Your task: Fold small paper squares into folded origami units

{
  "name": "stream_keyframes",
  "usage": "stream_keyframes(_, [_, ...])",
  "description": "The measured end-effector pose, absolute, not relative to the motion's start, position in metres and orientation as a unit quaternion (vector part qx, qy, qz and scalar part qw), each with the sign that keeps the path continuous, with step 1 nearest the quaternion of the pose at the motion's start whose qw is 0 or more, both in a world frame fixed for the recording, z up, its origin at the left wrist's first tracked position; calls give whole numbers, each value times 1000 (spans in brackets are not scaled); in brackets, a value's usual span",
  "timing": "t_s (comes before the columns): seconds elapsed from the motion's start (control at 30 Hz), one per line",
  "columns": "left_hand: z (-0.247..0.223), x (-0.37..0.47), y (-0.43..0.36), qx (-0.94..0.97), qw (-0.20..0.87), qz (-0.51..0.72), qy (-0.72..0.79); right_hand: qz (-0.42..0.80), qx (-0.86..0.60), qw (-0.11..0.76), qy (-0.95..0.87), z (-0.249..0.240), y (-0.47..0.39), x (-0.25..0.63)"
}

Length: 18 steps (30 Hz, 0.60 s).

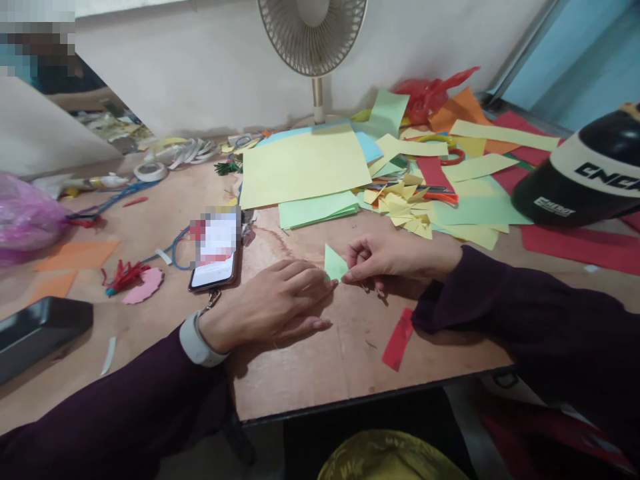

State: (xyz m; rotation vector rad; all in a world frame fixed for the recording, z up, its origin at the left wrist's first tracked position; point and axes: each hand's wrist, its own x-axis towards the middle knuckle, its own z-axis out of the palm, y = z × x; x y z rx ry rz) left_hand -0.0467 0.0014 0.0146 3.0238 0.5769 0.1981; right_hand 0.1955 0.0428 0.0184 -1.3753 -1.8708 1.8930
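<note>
A small folded piece of light green paper point(335, 264) with a pointed top lies between my hands, on the wooden table. My right hand point(387, 260) pinches its lower right edge between thumb and index finger, the other fingers curled. From the left, my left hand point(277, 300) lies palm down with a fingertip at the paper's lower edge and the thumb apart. The left fingers cover part of the paper's left side. A narrow red paper strip point(398, 339) lies nearer the table's front edge, below my right hand.
Behind my hands lie a large pale yellow sheet point(305, 167), green sheets point(320, 208) and a folded yellow paper piece point(404, 208). A phone point(215, 253) is by my left wrist. A black bottle point(580, 167) stands right; a fan point(315, 33) stands at the back.
</note>
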Motion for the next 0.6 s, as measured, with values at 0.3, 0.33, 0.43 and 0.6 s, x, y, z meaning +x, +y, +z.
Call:
stream_keyframes(0.3, [16,-46,1,982,-4,67,178,640,-456,55,-616,15,45,195])
stream_keyframes(0.33, [15,-46,1,982,-12,65,176,644,-452,54,-615,14,46,195])
stream_keyframes(0.43, [14,-45,1,982,-36,65,173,651,-443,65,-612,11,47,195])
stream_keyframes(0.6, [16,-41,1,980,-44,80,175,651,-447,77,-609,11,45,194])
